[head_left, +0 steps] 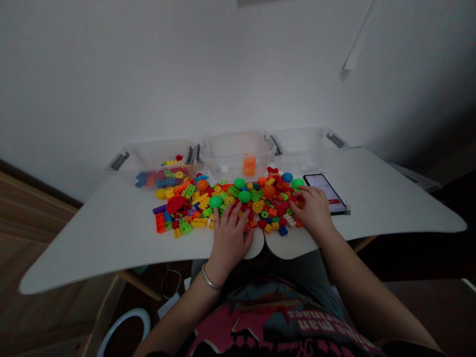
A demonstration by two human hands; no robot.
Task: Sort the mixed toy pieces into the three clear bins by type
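We're resting left hand (pixel 229 238) on blocks (pixel 199 223), fingers apart; right hand (pixel 314 208) touching more, phone (pixel 322 183) beside it, can't tell grip.

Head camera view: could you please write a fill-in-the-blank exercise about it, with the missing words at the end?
1. A row of ____ clear plastic bins stands behind the pile of toy pieces.
2. The large block in the middle bin is ____ in colour.
3. The ____ hand has a bangle around its wrist.

Missing words: three; orange; left.
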